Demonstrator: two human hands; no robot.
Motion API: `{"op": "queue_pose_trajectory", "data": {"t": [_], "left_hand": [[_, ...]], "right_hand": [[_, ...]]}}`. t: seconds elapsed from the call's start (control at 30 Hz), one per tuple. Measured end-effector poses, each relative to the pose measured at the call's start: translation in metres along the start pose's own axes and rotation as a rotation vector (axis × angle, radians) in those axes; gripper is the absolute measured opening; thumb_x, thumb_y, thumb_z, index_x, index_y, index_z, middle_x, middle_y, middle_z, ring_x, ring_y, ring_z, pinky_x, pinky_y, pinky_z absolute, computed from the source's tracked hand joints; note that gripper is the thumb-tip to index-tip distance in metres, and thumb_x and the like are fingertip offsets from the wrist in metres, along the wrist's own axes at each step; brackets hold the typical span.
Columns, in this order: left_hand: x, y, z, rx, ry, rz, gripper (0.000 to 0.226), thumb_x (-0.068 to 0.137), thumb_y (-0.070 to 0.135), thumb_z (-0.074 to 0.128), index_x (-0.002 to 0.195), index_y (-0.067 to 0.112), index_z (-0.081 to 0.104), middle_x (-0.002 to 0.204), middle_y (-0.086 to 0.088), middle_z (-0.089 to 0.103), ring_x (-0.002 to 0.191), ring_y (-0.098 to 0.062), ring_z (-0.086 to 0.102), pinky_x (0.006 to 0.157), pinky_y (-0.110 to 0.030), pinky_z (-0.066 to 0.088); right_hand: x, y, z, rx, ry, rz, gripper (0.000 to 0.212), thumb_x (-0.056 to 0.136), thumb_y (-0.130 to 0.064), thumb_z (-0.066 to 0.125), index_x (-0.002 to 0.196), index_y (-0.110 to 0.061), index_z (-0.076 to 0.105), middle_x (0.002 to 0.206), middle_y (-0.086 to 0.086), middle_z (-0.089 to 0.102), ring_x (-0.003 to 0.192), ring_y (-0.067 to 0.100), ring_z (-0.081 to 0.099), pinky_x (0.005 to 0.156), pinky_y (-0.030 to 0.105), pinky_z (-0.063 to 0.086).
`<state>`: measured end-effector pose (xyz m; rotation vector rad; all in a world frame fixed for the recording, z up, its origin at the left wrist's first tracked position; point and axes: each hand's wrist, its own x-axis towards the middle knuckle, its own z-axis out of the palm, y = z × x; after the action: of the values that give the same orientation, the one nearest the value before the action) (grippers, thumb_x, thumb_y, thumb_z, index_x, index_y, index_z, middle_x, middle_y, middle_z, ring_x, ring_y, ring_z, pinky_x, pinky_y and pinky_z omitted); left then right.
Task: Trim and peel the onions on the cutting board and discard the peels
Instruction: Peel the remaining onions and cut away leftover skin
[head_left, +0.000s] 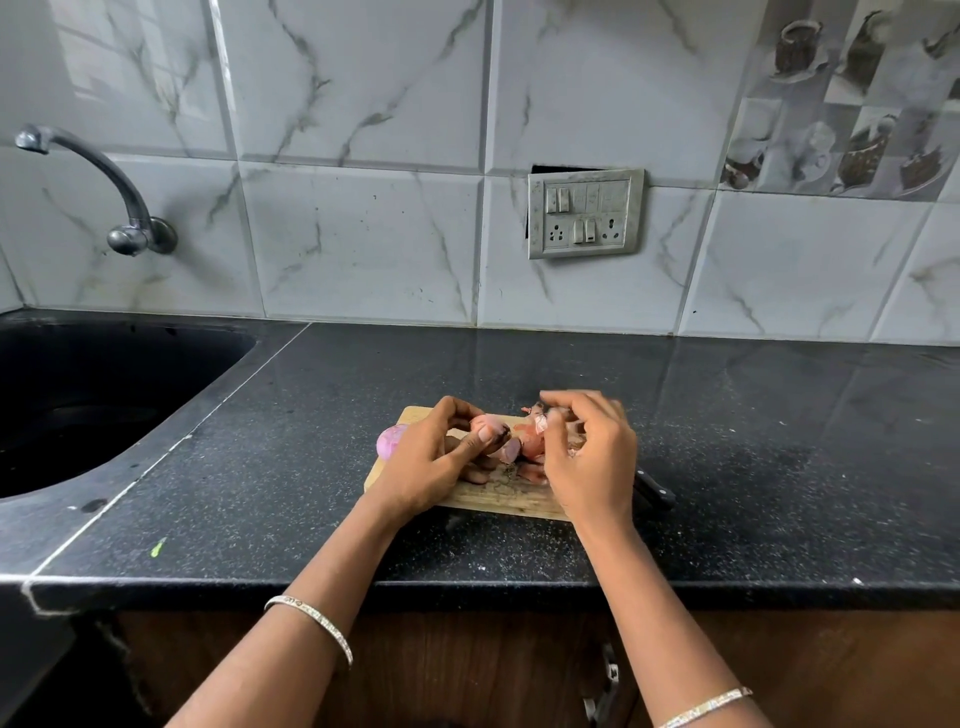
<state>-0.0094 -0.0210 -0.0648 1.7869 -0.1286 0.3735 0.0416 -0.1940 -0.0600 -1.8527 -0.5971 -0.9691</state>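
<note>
A small wooden cutting board (498, 498) lies on the black counter. My left hand (436, 462) grips a pink onion (491, 427) above the board, thumb pressed on its top. My right hand (587, 457) pinches a strip of onion peel (540, 425) just to the onion's right. A peeled purple onion (390, 440) sits at the board's left edge, partly behind my left hand. Loose peels (530, 470) lie on the board between my hands.
A black knife handle (655, 491) pokes out from behind my right wrist at the board's right edge. A dark sink (104, 395) with a wall tap (119, 208) is at the left. A switch panel (584, 213) hangs on the tiled wall.
</note>
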Motion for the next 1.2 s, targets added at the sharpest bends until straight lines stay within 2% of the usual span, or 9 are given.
{"op": "queue_pose_trajectory", "data": {"t": [0.13,0.27,0.43,0.5,0.63,0.83,0.97,1.07,1.2], "left_hand": [[0.001,0.002,0.000,0.258,0.096,0.059,0.027,0.098,0.033,0.061,0.110,0.009,0.057,0.083,-0.001,0.074,0.060,-0.016,0.072,0.060,-0.030,0.059],[0.003,-0.004,-0.002,0.414,0.150,0.168,0.024,0.100,0.038,0.055,0.109,0.017,0.061,0.073,0.004,0.069,0.055,-0.007,0.063,0.060,-0.037,0.056],[0.003,-0.001,-0.003,0.436,0.098,0.227,0.022,0.105,0.028,0.047,0.116,0.021,0.065,0.061,0.008,0.060,0.051,-0.002,0.058,0.056,-0.023,0.051],[0.002,-0.001,-0.002,0.389,0.081,0.209,0.021,0.105,0.026,0.048,0.115,0.019,0.065,0.063,0.006,0.061,0.049,-0.001,0.057,0.053,-0.020,0.050],[-0.001,0.002,-0.002,0.302,0.070,0.178,0.019,0.105,0.022,0.048,0.117,0.018,0.063,0.079,0.000,0.067,0.057,0.002,0.060,0.057,-0.017,0.049],[-0.003,0.006,-0.002,0.215,0.071,0.146,0.018,0.107,0.018,0.044,0.119,0.012,0.056,0.093,-0.008,0.069,0.047,-0.009,0.058,0.051,-0.020,0.049],[-0.003,0.007,0.000,0.165,0.079,0.127,0.019,0.107,0.016,0.043,0.121,0.006,0.050,0.099,-0.010,0.069,0.060,-0.009,0.069,0.052,-0.026,0.057],[-0.003,0.007,-0.001,0.162,0.081,0.135,0.018,0.107,0.013,0.042,0.120,0.003,0.047,0.102,-0.005,0.070,0.077,-0.003,0.072,0.061,-0.018,0.055],[-0.005,0.010,0.000,0.077,0.058,0.118,0.019,0.107,0.009,0.040,0.121,-0.003,0.044,0.106,-0.005,0.067,0.084,0.001,0.071,0.064,-0.016,0.056]], "right_hand": [[0.001,-0.003,-0.002,-0.064,0.082,-0.033,0.032,0.085,0.009,0.061,0.108,-0.009,0.074,0.104,0.001,0.071,0.098,0.017,0.064,0.086,0.033,0.055],[0.001,-0.007,-0.020,-0.228,0.139,0.012,0.025,0.085,0.004,0.065,0.104,-0.009,0.074,0.100,0.003,0.072,0.093,0.020,0.062,0.079,0.041,0.055],[0.008,0.004,-0.049,-0.700,-0.361,0.318,0.029,0.095,-0.026,0.063,0.121,-0.014,0.067,0.117,0.006,0.066,0.108,0.027,0.060,0.089,0.040,0.051],[0.008,0.009,-0.053,-0.703,-0.477,0.384,0.028,0.097,-0.029,0.061,0.121,-0.015,0.066,0.113,0.005,0.066,0.105,0.026,0.062,0.085,0.038,0.053],[0.007,0.009,-0.050,-0.706,-0.460,0.385,0.023,0.097,-0.023,0.064,0.118,-0.015,0.067,0.108,0.005,0.070,0.099,0.026,0.065,0.078,0.037,0.053],[0.002,0.004,-0.040,-0.821,-0.403,0.324,0.029,0.095,-0.023,0.066,0.123,-0.015,0.065,0.119,0.004,0.063,0.112,0.025,0.057,0.093,0.044,0.045],[-0.003,-0.009,-0.024,-0.457,-0.159,0.052,0.013,0.091,-0.017,0.070,0.102,-0.013,0.075,0.099,0.001,0.069,0.091,0.019,0.064,0.080,0.033,0.051],[-0.003,-0.021,-0.003,-0.027,-0.328,0.178,0.018,0.090,-0.027,0.072,0.106,-0.018,0.074,0.092,-0.009,0.073,0.081,0.004,0.067,0.074,0.024,0.056],[-0.002,-0.018,0.017,0.246,-0.400,0.355,0.027,0.084,-0.027,0.081,0.110,-0.023,0.075,0.095,-0.010,0.077,0.087,0.002,0.071,0.083,0.032,0.060]]}}
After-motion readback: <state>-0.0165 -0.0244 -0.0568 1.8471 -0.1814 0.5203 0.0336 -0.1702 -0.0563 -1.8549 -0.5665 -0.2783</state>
